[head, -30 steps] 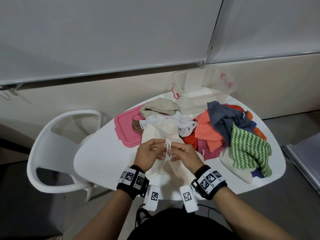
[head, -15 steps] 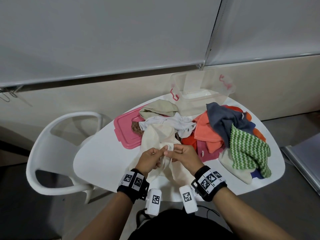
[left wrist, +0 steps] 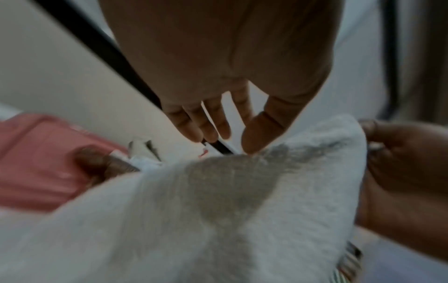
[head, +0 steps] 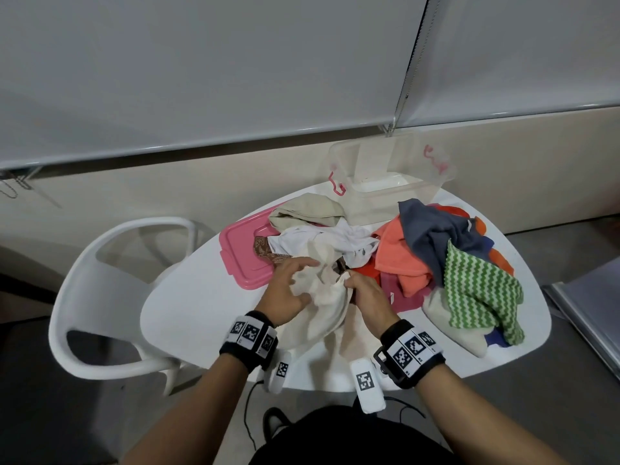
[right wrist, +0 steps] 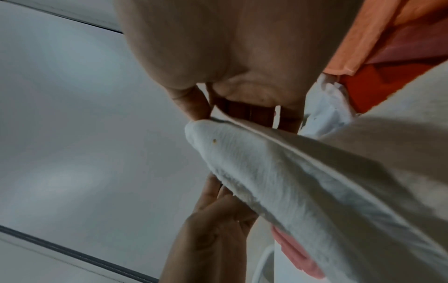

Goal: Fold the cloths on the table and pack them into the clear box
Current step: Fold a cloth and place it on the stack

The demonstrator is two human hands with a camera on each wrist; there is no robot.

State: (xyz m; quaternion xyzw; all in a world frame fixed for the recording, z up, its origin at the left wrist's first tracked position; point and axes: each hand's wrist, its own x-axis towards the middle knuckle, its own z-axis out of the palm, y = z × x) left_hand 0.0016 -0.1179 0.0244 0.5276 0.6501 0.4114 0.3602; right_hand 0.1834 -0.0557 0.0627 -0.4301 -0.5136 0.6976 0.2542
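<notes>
White rounded counter [head: 188, 317] against a beige wall, so pretty cramped setup. Near the front edge there's a cream cloth [head: 327, 297], bunched up and draping toward the person. Right hand [head: 367, 293] is pinching its top edge between thumb and fingers; left hand [head: 285, 290] is just beside it with fingers spread loose against the fabric, not really clamped on anything. Just past that sits the messy pile: white, beige, orange, dark blue and a green zigzag cloth [head: 479, 290] on the right. Pink lid [head: 241, 253] lies to the left, clear box [head: 385, 169] at the far edge. White chair [head: 100, 297] on the left.
</notes>
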